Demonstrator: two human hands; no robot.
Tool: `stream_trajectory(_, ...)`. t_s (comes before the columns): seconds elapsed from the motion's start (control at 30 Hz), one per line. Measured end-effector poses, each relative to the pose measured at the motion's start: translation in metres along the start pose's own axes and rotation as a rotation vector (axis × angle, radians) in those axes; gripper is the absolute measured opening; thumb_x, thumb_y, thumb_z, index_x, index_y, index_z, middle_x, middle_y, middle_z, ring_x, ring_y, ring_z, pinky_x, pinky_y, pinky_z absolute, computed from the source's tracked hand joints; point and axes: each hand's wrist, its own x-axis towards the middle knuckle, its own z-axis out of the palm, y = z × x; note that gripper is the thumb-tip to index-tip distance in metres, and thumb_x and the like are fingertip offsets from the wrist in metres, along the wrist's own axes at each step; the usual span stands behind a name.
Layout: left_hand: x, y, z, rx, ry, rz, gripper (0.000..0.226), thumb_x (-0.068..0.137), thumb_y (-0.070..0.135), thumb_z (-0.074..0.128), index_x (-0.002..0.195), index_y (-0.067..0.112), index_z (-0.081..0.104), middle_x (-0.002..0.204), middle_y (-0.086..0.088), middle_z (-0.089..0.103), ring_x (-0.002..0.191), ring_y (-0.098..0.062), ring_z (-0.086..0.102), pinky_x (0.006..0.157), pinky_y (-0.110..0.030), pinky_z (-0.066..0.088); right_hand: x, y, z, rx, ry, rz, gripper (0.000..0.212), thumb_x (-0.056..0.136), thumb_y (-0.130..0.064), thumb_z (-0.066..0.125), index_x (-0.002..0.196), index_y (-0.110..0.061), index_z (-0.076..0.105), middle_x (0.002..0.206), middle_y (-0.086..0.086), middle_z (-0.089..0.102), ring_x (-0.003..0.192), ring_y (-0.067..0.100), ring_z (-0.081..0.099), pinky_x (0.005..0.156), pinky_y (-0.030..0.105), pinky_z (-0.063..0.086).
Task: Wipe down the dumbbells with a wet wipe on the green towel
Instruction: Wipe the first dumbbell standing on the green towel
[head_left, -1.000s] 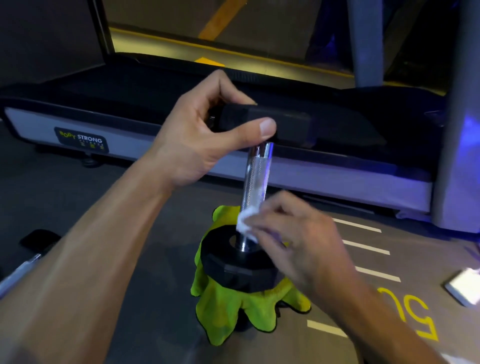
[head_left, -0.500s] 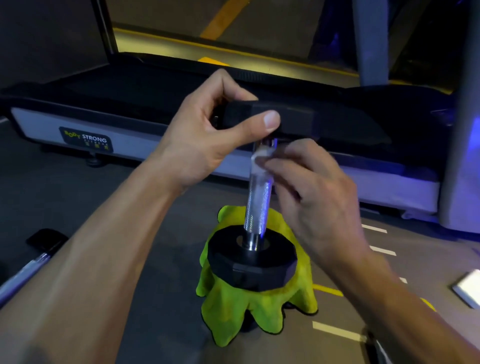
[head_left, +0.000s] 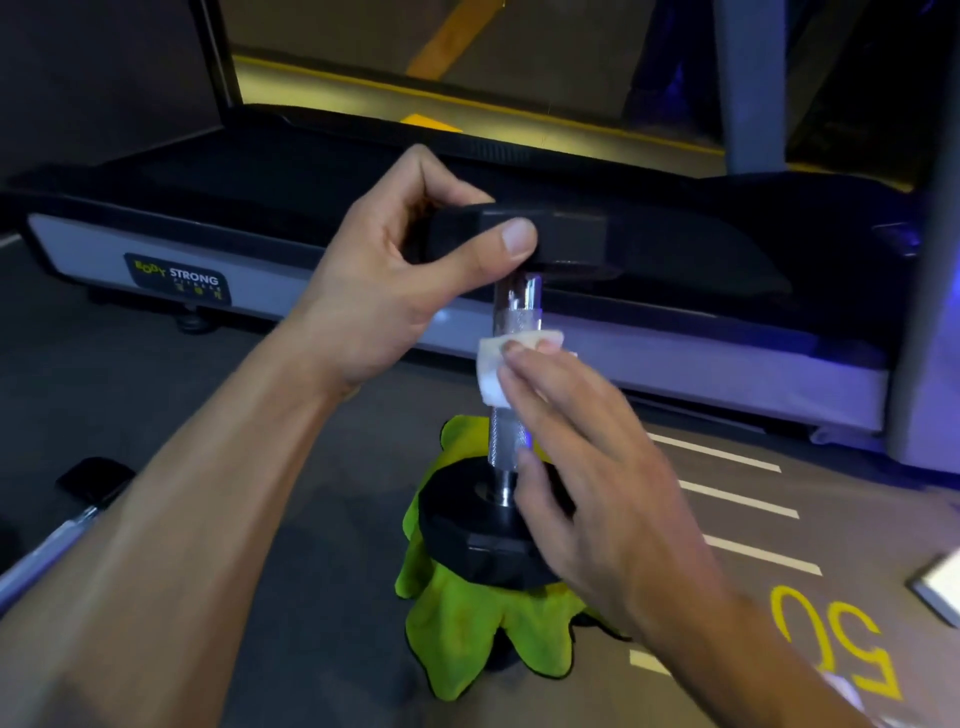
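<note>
A dumbbell stands upright with its black lower head (head_left: 467, 540) on the green towel (head_left: 467, 623), which is draped over a hidden support on the floor. My left hand (head_left: 384, 280) grips the black upper head (head_left: 561, 239), thumb across its near face. My right hand (head_left: 587, 467) holds a white wet wipe (head_left: 491, 374) against the middle of the knurled chrome handle (head_left: 514, 312), fingertips on the wipe. The thumb lies lower, near the bottom of the handle.
A treadmill (head_left: 182, 280) runs across the floor just behind the dumbbell. The chrome handle and black end of another dumbbell (head_left: 78, 514) lie at the left edge. A white flat object (head_left: 940, 587) sits at the right, by a yellow "50" (head_left: 831, 644) and white lines.
My right hand took the wipe from the bottom of the handle up to its top, then came back down to the middle. My left hand kept its grip on the upper head.
</note>
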Motion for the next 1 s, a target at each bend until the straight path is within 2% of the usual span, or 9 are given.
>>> stream_trajectory(0.2,-0.005,0.001,-0.005,-0.024,0.007,-0.017,0.027,0.081,0.039,0.078,0.092,0.027,0.056,0.106,-0.015,0.068,0.097,-0.017,0.060,0.090,-0.036,0.050,0.016,-0.001,-0.003,0.168,0.076,0.178,0.057,0.097,-0.013,0.064,0.151,-0.007,0.048,0.163,-0.004,0.035,0.151,-0.001,0.028,0.118,0.010,0.023)
stream_trajectory(0.3,-0.006,0.005,-0.011,-0.019,-0.002,-0.028,0.024,0.081,0.039,0.080,0.090,0.031,0.058,0.117,-0.024,0.071,0.102,-0.023,0.064,0.095,-0.048,0.052,-0.004,-0.012,-0.002,0.232,-0.001,0.187,0.057,0.097,-0.016,0.065,0.152,-0.011,0.048,0.165,-0.008,0.033,0.151,-0.001,0.030,0.117,0.011,0.025)
stream_trajectory(0.4,-0.009,0.009,-0.015,0.005,-0.016,-0.036,0.024,0.081,0.039,0.080,0.090,0.032,0.059,0.121,-0.022,0.071,0.109,-0.036,0.067,0.102,-0.056,0.051,-0.020,-0.015,-0.008,0.244,-0.076,0.185,0.053,0.104,-0.030,0.055,0.154,-0.018,0.045,0.166,-0.015,0.031,0.150,-0.002,0.030,0.117,0.013,0.027)
stream_trajectory(0.5,-0.011,0.015,-0.012,0.053,-0.016,-0.047,0.031,0.079,0.041,0.079,0.092,0.025,0.055,0.121,-0.024,0.070,0.108,-0.031,0.068,0.101,-0.058,0.050,-0.009,-0.013,-0.015,0.222,-0.060,0.211,0.052,0.107,-0.040,0.042,0.154,-0.020,0.046,0.165,-0.017,0.032,0.149,-0.005,0.030,0.114,0.009,0.027)
stream_trajectory(0.57,-0.012,0.020,-0.009,0.122,-0.012,-0.059,0.037,0.077,0.049,0.079,0.092,0.025,0.055,0.118,-0.018,0.073,0.109,-0.035,0.069,0.100,-0.061,0.051,-0.007,-0.016,-0.017,0.221,-0.052,0.224,0.051,0.108,-0.044,0.035,0.152,-0.023,0.049,0.161,-0.019,0.033,0.146,-0.004,0.035,0.110,0.011,0.034)
stream_trajectory(0.63,-0.015,0.026,-0.006,0.195,0.018,-0.073,0.049,0.072,0.060,0.081,0.092,0.023,0.055,0.113,-0.005,0.077,0.108,-0.032,0.070,0.097,-0.059,0.053,-0.013,-0.020,-0.019,0.206,-0.084,0.211,0.049,0.108,-0.043,0.032,0.148,-0.026,0.053,0.153,-0.017,0.039,0.140,0.002,0.044,0.105,0.021,0.043)
stream_trajectory(0.7,-0.018,0.031,-0.001,0.247,0.070,-0.078,0.063,0.065,0.067,0.084,0.094,0.019,0.055,0.107,0.004,0.078,0.103,-0.022,0.073,0.094,-0.054,0.056,-0.025,-0.021,-0.019,0.187,-0.129,0.196,0.046,0.108,-0.041,0.034,0.143,-0.026,0.058,0.144,-0.013,0.046,0.131,0.008,0.052,0.101,0.027,0.047)
stream_trajectory(0.8,-0.022,0.034,0.004,0.263,0.109,-0.083,0.065,0.063,0.067,0.085,0.095,0.018,0.056,0.105,0.008,0.078,0.101,-0.014,0.074,0.093,-0.049,0.057,-0.042,-0.023,-0.016,0.194,-0.160,0.183,0.040,0.108,-0.039,0.036,0.132,-0.029,0.066,0.130,-0.016,0.054,0.118,0.003,0.059,0.095,0.017,0.046)
stream_trajectory(1.0,-0.021,0.029,0.004,0.212,0.113,-0.083,0.054,0.065,0.062,0.086,0.091,0.026,0.055,0.107,0.004,0.078,0.103,-0.020,0.074,0.095,-0.053,0.057,-0.036,-0.022,-0.006,0.223,-0.072,0.247,0.023,0.097,-0.034,0.059,0.114,-0.030,0.074,0.116,-0.022,0.058,0.095,-0.008,0.059,0.080,0.008,0.044)
